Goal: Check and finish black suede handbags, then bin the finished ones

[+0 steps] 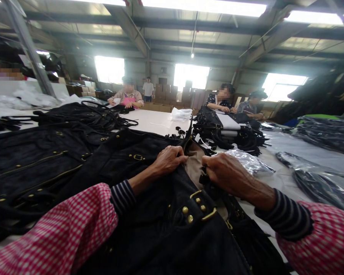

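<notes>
A black handbag [149,225] with gold studs and rings lies in front of me, its mouth parted so that the beige lining [193,164] shows. My left hand [169,158] pinches the near edge of that opening. On the opposite side, my right hand [229,173] is closed on the far edge, with a small dark piece just below its fingers. A gold strap fitting [208,214] sits on the bag below my hands. The underside of the bag is hidden.
More black bags [31,160] lie to the left, and another pile [226,133] stands ahead with white sheets. Clear plastic [246,160] and plastic-wrapped dark goods [326,183] are at right on the white table [157,118]. Several people work across it.
</notes>
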{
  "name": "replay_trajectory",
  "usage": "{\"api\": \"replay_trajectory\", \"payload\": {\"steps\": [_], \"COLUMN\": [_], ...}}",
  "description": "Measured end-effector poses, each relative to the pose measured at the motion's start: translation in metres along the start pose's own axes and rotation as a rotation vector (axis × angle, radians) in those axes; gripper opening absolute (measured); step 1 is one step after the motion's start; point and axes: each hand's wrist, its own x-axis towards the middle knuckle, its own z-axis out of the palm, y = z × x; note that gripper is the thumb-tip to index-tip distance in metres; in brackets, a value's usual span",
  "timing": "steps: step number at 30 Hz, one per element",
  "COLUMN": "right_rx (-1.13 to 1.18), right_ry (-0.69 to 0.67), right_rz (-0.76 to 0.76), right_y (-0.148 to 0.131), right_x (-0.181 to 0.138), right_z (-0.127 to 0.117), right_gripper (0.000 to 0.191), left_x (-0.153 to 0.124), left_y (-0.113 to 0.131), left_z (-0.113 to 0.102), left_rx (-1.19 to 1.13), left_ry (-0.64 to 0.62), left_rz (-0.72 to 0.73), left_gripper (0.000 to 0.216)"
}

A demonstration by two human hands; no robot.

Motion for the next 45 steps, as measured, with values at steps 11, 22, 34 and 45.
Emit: {"api": "replay_trajectory", "payload": {"steps": [11,22,34,45], "right_rx": [-0.014,-0.058,0.208,0.779], "right_ry": [-0.104,-0.079,0.019,-0.017], "right_rz": [0.003,-0.047,0.054,-0.034], "right_y": [-0.008,-0.006,0.017,0.038], "right_x": [0.013,0.016,-0.002,-0.017], "right_z": [-0.011,-0.006,-0.018,0.003], "right_gripper": [0.018,0.020,0.021,0.018], "left_x": [0.005,0.006,0.000,-0.010], "left_y": [-0.009,-0.008,0.012,0.024], "left_z": [-0.013,-0.017,-0.017,-0.003], "left_rx": [0.052,0.209,0.085,0.093], "left_ry": [-0.211,-0.217,-0.016,0.043], "left_rz": [0.193,0.267,0.215,0.175], "left_gripper": [0.019,0.020,0.016,0.006]}}
